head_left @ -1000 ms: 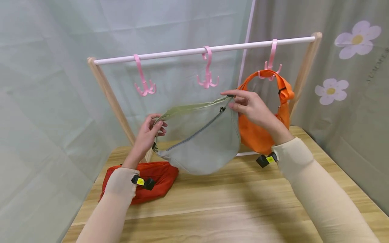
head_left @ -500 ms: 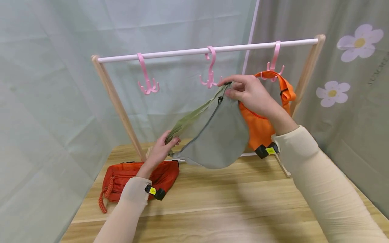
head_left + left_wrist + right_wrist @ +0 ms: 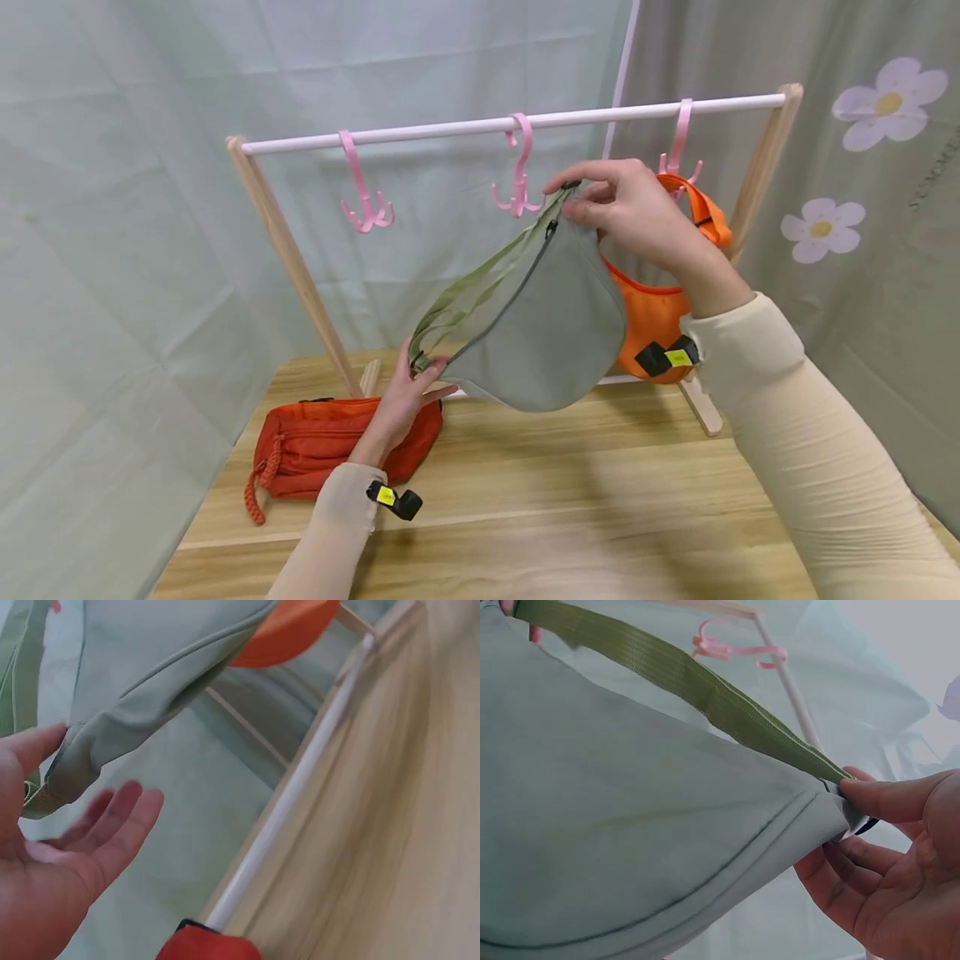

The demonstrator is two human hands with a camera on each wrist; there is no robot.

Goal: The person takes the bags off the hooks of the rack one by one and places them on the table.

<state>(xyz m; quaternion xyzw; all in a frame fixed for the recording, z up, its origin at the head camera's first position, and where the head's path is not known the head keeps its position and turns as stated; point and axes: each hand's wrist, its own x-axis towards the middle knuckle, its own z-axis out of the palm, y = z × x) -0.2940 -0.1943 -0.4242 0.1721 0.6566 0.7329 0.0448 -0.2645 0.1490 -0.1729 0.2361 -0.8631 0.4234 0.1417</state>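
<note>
Grey-green bag (image 3: 536, 333): held in the air at a slant before the rack, its right corner high, its left corner low.
Right hand (image 3: 637, 208): pinches the high corner between thumb and fingers, covering most of that end.
Left hand (image 3: 401, 400): thumb and a largely hidden finger pinch the low corner by the buckle (image 3: 418, 362); the remaining fingers spread loosely.
Strap (image 3: 675, 671): runs slack between both corners; its far side is hard to make out.
Orange bag (image 3: 652, 321): hangs from the right hook (image 3: 681, 137), partly covered by the right hand, the grey-green bag and a black wrist device (image 3: 666, 358).
Middle hook (image 3: 520, 167): just beside the right fingertips; whether they touch is unclear.
Left hook (image 3: 356, 171): bears nothing, on the same white rail (image 3: 450, 130).
Red bag (image 3: 322, 442): lies on the desk (image 3: 525, 517), partly behind the left hand and wrist.
Curtain lettering (image 3: 933, 171): cut off at the right edge.
Contents: zip (image 3: 516, 293) crosses the grey-green bag's front; its inside is hidden.
</note>
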